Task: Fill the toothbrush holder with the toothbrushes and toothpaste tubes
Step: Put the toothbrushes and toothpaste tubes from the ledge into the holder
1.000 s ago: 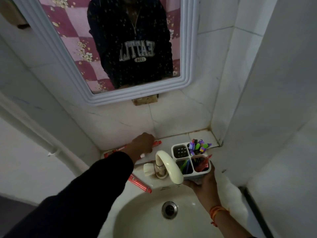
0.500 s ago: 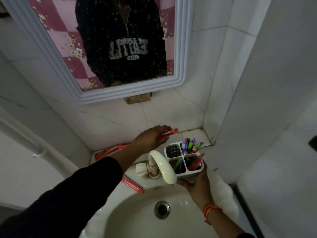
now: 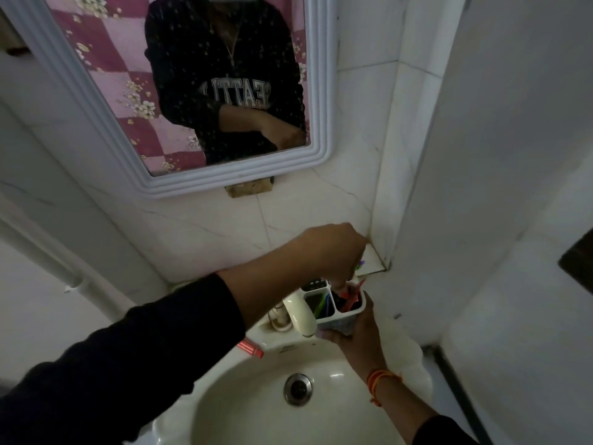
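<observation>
A white four-compartment toothbrush holder (image 3: 343,316) stands at the sink's back right edge, and my right hand (image 3: 356,338) grips it from below. My left hand (image 3: 327,248) hovers right over the holder, fingers closed on a red toothpaste tube (image 3: 348,292) whose lower end is inside the front right compartment. Green and blue toothbrushes (image 3: 322,305) stand in the front left compartment. Coloured brush heads (image 3: 360,264) peek out beside my left hand. Another red toothpaste tube (image 3: 250,347) lies on the sink rim under my left forearm.
A cream tap (image 3: 300,317) rises just left of the holder. The white sink (image 3: 244,399) with its metal drain (image 3: 297,388) lies below. A mirror (image 3: 192,91) hangs on the tiled wall; a white wall closes in on the right.
My left hand lifted a red toothpaste tube off the back ledge and carried it right, down into the holder. My right hand stays on the holder. The camera tilted down slightly.
</observation>
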The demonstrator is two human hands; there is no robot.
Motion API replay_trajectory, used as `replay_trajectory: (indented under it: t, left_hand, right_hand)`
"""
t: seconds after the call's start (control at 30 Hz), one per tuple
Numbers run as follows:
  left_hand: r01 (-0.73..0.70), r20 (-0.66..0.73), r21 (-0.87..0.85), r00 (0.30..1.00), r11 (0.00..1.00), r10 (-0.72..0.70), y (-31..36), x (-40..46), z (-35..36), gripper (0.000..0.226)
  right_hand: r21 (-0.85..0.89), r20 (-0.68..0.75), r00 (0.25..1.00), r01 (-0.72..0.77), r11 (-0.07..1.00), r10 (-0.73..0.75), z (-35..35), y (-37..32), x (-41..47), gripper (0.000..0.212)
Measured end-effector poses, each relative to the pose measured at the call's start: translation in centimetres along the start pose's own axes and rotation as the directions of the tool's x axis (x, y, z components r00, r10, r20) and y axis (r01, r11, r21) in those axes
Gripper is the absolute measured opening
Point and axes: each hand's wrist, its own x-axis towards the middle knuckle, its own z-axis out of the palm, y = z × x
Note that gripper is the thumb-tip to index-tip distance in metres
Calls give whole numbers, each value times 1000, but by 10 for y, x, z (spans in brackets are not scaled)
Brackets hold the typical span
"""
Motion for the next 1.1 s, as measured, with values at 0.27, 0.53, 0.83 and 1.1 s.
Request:
replay_trajectory:
  t: [0.27, 0.53, 0.83, 1.1]
  left_hand:
    - [47, -73, -357, 994, 933, -78, -27, -2, 24, 18]
    - [445, 81, -266, 894, 855, -440, -162, 5, 140, 37]
    - [463, -67, -225, 871, 857, -487, -177, 21, 224, 27]
    - [224, -313, -282, 898, 933, -310, -143, 8, 174, 39]
  right_hand:
    - [223, 59, 990, -140, 965, 130, -4, -1, 8, 79]
    - [636, 184, 941, -335, 695, 285, -2, -20, 11, 42]
    - [596, 196, 932, -360, 717, 305, -1, -19, 14, 51]
    - [613, 247, 914, -404, 678, 321, -3, -32, 13, 59]
